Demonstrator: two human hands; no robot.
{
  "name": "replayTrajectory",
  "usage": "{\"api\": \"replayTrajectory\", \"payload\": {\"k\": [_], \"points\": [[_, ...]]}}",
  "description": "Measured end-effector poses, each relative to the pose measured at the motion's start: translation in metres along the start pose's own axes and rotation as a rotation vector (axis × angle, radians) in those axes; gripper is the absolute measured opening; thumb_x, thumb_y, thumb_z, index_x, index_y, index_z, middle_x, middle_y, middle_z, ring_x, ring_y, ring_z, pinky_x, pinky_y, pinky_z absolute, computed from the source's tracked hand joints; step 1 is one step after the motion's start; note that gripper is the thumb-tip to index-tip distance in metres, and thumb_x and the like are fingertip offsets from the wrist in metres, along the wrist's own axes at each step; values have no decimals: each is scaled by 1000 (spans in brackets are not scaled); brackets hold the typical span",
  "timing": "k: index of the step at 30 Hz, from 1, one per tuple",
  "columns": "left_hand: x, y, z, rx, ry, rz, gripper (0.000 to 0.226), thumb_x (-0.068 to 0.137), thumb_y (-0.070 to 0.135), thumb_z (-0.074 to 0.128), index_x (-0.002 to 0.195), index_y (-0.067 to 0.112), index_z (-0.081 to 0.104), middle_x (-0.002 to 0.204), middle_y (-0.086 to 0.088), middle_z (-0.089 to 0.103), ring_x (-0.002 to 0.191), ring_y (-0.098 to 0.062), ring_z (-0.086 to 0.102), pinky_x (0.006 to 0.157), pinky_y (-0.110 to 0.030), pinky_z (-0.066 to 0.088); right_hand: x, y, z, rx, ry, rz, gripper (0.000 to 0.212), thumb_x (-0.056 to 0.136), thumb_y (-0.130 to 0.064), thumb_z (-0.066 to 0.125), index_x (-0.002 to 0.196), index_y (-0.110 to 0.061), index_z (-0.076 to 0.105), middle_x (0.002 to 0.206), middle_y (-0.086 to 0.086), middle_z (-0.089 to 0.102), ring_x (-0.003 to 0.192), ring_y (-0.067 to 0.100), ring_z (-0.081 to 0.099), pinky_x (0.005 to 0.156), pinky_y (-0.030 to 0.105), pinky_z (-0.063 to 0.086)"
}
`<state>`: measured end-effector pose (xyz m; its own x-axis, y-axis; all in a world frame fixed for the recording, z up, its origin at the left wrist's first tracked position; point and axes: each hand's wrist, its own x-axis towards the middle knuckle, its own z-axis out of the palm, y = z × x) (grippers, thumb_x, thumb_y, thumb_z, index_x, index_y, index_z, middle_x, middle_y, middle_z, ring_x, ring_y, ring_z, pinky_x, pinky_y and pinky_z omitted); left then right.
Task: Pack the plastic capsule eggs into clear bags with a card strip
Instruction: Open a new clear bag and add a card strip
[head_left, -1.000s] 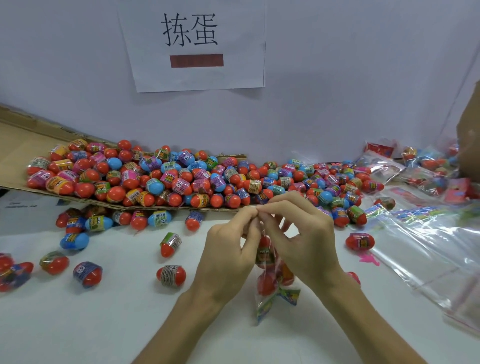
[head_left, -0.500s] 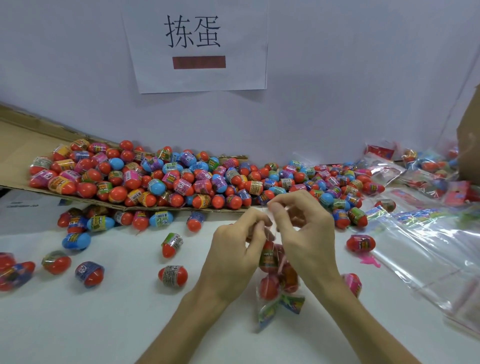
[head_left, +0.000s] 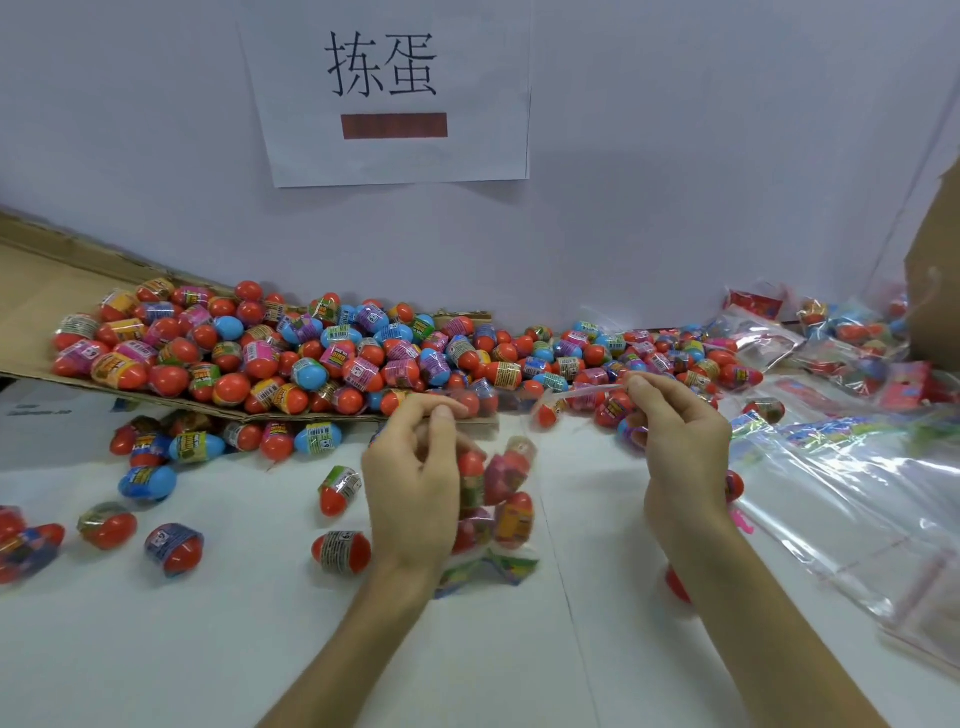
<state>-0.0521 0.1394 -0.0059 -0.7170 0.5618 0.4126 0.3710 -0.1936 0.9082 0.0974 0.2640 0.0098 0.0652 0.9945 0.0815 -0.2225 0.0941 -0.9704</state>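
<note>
A clear bag (head_left: 501, 493) holding several capsule eggs stands on the white table (head_left: 208, 649), with a colourful card strip (head_left: 501, 567) at its bottom. My left hand (head_left: 415, 483) pinches the bag's top edge between thumb and fingers. My right hand (head_left: 680, 447), well to the right of the bag, pinches one end of a thin clear strip (head_left: 592, 391) that stretches back toward the bag's mouth. A big pile of red, blue and pink capsule eggs (head_left: 332, 358) lies behind both hands.
The pile sits partly on a flattened cardboard flap (head_left: 47, 280). Loose eggs (head_left: 174, 548) are scattered at the left. A stack of empty clear bags (head_left: 857, 499) lies at the right, packed bags (head_left: 841, 338) behind it, a cardboard box (head_left: 935, 270) at the right edge.
My hands, together at the bag's top before, have moved apart. The right hand has drawn a thin clear strip off to the right while the left keeps hold of the bag.
</note>
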Motion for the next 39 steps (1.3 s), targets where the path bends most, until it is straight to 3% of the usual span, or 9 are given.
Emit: {"api": "replayTrajectory", "payload": {"k": [7, 13, 16, 20, 22, 25, 30, 34, 39], "points": [[11, -4, -7, -12, 189, -106, 29, 107, 15, 49, 87, 27, 67, 70, 5, 68, 65, -2, 62, 60, -9, 47, 10, 1, -9, -116, 40, -94, 11, 94, -20, 72, 92, -30, 75, 90, -16, 74, 83, -4, 67, 66, 7, 48], [13, -8, -8, -9, 180, -156, 30, 107, 16, 49, 87, 29, 67, 70, 4, 69, 69, -12, 65, 63, -14, 49, 21, -39, -3, -696, -704, -258, 17, 90, -24, 75, 82, -38, 79, 82, -20, 75, 76, -4, 67, 68, 17, 50], [14, -8, -6, -9, 159, -157, 28, 107, 17, 49, 88, 28, 68, 71, 2, 69, 70, -14, 67, 66, -20, 52, 37, -74, 5, -513, -1016, -67, 14, 88, -30, 75, 100, -29, 81, 97, -3, 78, 91, 11, 73, 83, 25, 59], [10, -6, -6, -17, 116, -145, 27, 107, 18, 50, 89, 26, 68, 70, 3, 68, 63, -10, 63, 60, -18, 51, 94, -76, 7, -1377, -688, -86, 44, 101, -13, 58, 143, -6, 49, 125, 18, 68, 109, 33, 65, 101, 43, 53], [10, -6, -6, -21, 94, -153, 26, 107, 20, 50, 90, 26, 68, 70, 2, 67, 66, -16, 64, 62, -23, 53, 109, -81, 1, -1594, -690, -53, 55, 101, -10, 56, 150, -3, 33, 132, 17, 63, 113, 31, 63, 104, 45, 49], [10, -5, -5, -29, 83, -150, 26, 107, 20, 50, 90, 26, 69, 71, 0, 68, 71, -26, 65, 66, -38, 57, 116, -95, -8, -1516, -677, -146, 45, 98, -9, 61, 142, -13, 55, 126, 7, 70, 100, 20, 64, 96, 40, 53], [8, -2, -5, -39, 45, -161, 24, 107, 21, 51, 93, 26, 70, 74, 2, 70, 74, -22, 68, 76, -52, 60, 85, -90, -19, -1090, -684, -241, 14, 101, -25, 61, 101, -33, 73, 72, -9, 74, 50, -4, 58, 50, 11, 43], [8, 0, -5, -48, 30, -155, 23, 108, 21, 49, 96, 25, 69, 73, 2, 72, 76, -16, 72, 82, -53, 62, 32, -61, -3, -469, -778, 8, 33, 88, -42, 67, 113, -20, 73, 89, 4, 76, 70, 18, 67, 63, 26, 58], [8, 1, -6, -64, -1, -133, 24, 109, 22, 49, 99, 26, 70, 79, 1, 76, 80, -16, 75, 82, -53, 62, -12, -11, 21, -358, -861, 156, 38, 84, -45, 68, 113, -21, 67, 101, 5, 75, 90, 24, 74, 79, 38, 63]]}}
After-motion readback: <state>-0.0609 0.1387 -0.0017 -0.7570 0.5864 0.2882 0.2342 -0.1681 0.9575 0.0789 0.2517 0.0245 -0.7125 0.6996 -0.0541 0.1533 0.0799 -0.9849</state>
